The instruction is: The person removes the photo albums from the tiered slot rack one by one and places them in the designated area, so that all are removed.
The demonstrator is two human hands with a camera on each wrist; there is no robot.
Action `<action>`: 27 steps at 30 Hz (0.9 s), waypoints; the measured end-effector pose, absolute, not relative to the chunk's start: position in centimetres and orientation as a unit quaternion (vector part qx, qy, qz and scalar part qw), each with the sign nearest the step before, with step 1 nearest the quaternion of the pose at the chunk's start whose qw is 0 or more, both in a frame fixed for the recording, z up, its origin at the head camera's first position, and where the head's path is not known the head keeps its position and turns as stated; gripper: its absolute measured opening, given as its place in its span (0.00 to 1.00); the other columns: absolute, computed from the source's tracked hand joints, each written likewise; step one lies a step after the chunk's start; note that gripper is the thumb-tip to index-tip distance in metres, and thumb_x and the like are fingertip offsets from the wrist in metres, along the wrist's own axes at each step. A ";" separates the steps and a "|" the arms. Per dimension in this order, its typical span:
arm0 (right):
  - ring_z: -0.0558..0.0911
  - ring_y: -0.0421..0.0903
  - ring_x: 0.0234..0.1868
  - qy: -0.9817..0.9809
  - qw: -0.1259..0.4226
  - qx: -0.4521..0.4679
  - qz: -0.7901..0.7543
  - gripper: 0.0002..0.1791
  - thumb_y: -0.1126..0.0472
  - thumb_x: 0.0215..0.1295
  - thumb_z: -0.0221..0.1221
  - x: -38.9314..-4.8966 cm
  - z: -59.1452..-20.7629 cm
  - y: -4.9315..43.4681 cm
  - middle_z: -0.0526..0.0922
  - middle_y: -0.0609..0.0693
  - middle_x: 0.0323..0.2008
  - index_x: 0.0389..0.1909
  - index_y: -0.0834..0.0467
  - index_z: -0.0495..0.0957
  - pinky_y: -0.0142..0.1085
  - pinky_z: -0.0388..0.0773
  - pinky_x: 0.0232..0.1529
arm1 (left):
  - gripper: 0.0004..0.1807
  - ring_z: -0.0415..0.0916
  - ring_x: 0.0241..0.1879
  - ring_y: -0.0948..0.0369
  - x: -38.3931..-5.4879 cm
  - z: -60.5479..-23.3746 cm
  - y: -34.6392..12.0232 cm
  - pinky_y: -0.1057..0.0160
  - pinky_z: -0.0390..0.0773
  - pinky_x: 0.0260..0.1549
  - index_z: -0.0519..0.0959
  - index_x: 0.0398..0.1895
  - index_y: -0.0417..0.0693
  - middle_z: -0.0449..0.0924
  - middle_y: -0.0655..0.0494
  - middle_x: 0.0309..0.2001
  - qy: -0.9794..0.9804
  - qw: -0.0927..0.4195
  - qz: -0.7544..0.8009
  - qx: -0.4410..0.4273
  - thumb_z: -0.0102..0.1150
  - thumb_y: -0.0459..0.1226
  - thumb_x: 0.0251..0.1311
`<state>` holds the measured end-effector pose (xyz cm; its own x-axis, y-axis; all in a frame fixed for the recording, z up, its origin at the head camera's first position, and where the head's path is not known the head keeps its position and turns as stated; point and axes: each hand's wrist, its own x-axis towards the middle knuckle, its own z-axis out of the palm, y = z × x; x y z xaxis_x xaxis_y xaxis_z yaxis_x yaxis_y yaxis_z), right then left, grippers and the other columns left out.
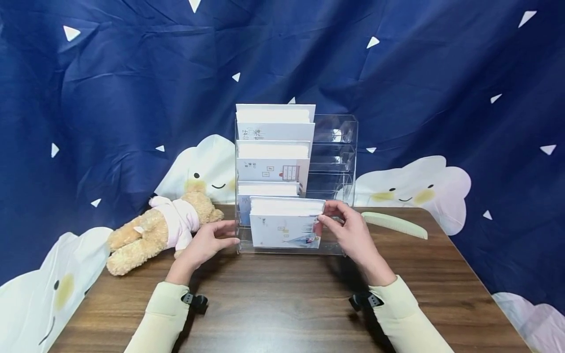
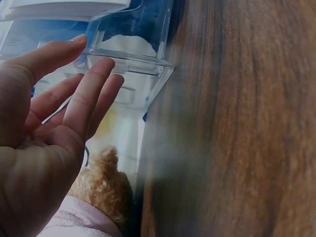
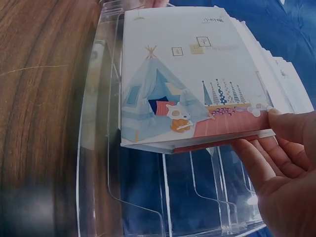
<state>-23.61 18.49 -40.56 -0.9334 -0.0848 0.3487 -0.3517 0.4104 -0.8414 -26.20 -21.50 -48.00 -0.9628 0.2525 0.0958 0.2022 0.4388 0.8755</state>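
Observation:
A clear acrylic rack (image 1: 333, 164) with stepped tiers stands on the table. White-covered notebooks (image 1: 273, 164) fill its left side, tier above tier. In the lowest tier is a notebook (image 1: 284, 230) with a blue tent and a small animal on its cover, plain in the right wrist view. My right hand (image 1: 353, 233) pinches that notebook's right edge, thumb on the cover and fingers behind. At the rack's lower left corner, my left hand (image 1: 209, 245) has its fingers fairly straight, fingertips at the clear side panel (image 2: 131, 64); whether they press on it is unclear.
A teddy bear (image 1: 145, 235) in a pale pink top lies left of the rack, close to my left hand. To the right lies a light green comb (image 1: 395, 224). Behind the wooden table (image 1: 273, 304) hangs a dark blue curtain (image 1: 132, 73) with clouds.

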 end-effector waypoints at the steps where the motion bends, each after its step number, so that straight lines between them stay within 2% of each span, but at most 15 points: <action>1: 0.86 0.34 0.50 -0.830 0.128 0.129 0.527 0.12 0.63 0.78 0.70 -23.5 -40.4 18.6 0.91 0.61 0.50 0.57 0.63 0.85 0.19 0.82 0.50 | 0.34 0.88 0.65 0.41 -26.2 -48.0 -21.5 0.59 0.91 0.60 0.78 0.76 0.34 0.86 0.35 0.69 0.847 0.025 0.513 0.133 0.77 0.37 0.70; 5: 0.86 0.33 0.48 -0.835 0.131 0.120 0.522 0.12 0.62 0.78 0.70 -23.1 -40.0 19.0 0.91 0.60 0.49 0.57 0.62 0.85 0.21 0.80 0.48 | 0.33 0.88 0.65 0.41 -26.2 -47.9 -21.5 0.60 0.91 0.59 0.79 0.75 0.34 0.85 0.34 0.69 0.847 0.026 0.514 0.130 0.77 0.37 0.70; 11: 0.85 0.30 0.48 -0.832 0.133 0.104 0.529 0.14 0.61 0.78 0.70 -22.4 -39.2 20.0 0.91 0.62 0.51 0.58 0.63 0.85 0.19 0.79 0.51 | 0.33 0.87 0.66 0.41 -26.3 -47.9 -21.4 0.63 0.90 0.59 0.80 0.74 0.35 0.84 0.35 0.71 0.848 0.025 0.512 0.133 0.78 0.38 0.70; 19: 0.83 0.26 0.48 -0.833 0.139 0.095 0.527 0.16 0.62 0.78 0.70 -21.5 -39.2 22.3 0.90 0.63 0.53 0.60 0.64 0.84 0.17 0.79 0.51 | 0.32 0.87 0.67 0.40 -26.2 -47.8 -21.3 0.56 0.91 0.61 0.80 0.75 0.35 0.84 0.34 0.70 0.846 0.029 0.515 0.137 0.77 0.37 0.71; 27: 0.83 0.25 0.46 -0.843 0.160 0.096 0.504 0.16 0.66 0.78 0.70 -20.3 -38.9 25.1 0.89 0.64 0.51 0.60 0.67 0.84 0.15 0.79 0.50 | 0.33 0.87 0.67 0.40 -25.9 -47.8 -21.3 0.61 0.90 0.61 0.78 0.75 0.33 0.85 0.33 0.69 0.843 0.031 0.521 0.133 0.77 0.36 0.70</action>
